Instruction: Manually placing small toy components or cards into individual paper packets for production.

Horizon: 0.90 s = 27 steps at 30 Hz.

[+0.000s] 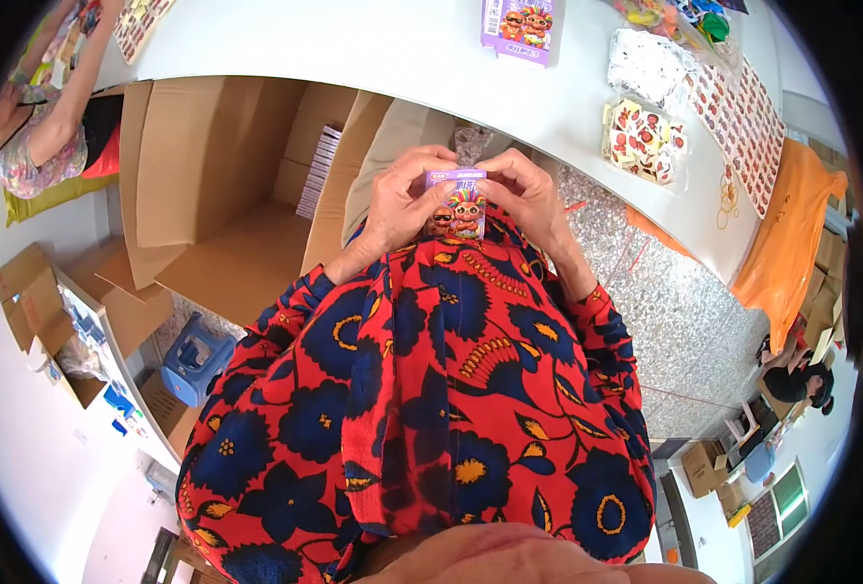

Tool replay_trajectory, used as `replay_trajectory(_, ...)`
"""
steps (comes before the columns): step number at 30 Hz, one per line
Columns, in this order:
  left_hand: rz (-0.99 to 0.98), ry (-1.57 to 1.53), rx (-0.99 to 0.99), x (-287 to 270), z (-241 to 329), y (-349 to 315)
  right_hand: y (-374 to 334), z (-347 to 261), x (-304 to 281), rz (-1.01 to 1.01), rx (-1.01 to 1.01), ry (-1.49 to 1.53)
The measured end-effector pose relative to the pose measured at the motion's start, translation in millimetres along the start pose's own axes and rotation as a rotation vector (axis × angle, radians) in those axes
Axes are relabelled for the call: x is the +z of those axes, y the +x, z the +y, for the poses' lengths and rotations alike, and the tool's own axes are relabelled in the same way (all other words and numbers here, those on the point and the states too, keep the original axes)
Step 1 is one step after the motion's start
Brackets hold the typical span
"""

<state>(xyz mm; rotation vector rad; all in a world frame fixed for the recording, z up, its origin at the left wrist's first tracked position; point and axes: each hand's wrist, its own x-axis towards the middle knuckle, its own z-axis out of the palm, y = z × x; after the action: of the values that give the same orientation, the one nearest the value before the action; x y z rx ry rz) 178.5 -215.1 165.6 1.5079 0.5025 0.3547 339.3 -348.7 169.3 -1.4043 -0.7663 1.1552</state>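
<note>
I hold a small purple carton (459, 204) with cartoon figures on its front, close to my body, just below the white table's edge. My left hand (404, 202) grips its left side, fingers curled over the top corner. My right hand (527, 195) grips the right side, thumb and fingers on the top edge. The carton stands upright between both hands. My red and blue flowered sleeves run down from the wrists.
A second purple carton (521, 23) lies on the white table (393, 49), with bags of small stickers (644, 136) and a foil packet (651, 62) to the right. A large open cardboard box (227, 195) stands at my left. Another person (52, 107) sits far left.
</note>
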Motion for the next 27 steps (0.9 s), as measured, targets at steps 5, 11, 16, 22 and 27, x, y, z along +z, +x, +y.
replay_trajectory(5, 0.031, -0.018, 0.064, 3, 14, 15, 10, -10, -4, 0.117, -0.051, 0.05)
replay_trajectory(11, -0.132, 0.462, 0.342, -27, 62, 58, 32, -26, -30, 0.139, 0.145, 0.348)
replay_trajectory(16, -0.546, 0.846, 0.539, -14, 82, 72, 33, -28, -4, 0.02, 0.213, 0.632)
replay_trajectory(22, -0.382, 0.209, 0.222, -5, 61, 66, 16, -32, -21, -0.072, 0.274, 0.587)
replay_trajectory(27, -0.042, -0.399, -0.102, 5, 49, 67, 7, -44, -88, 0.453, -0.17, -0.397)
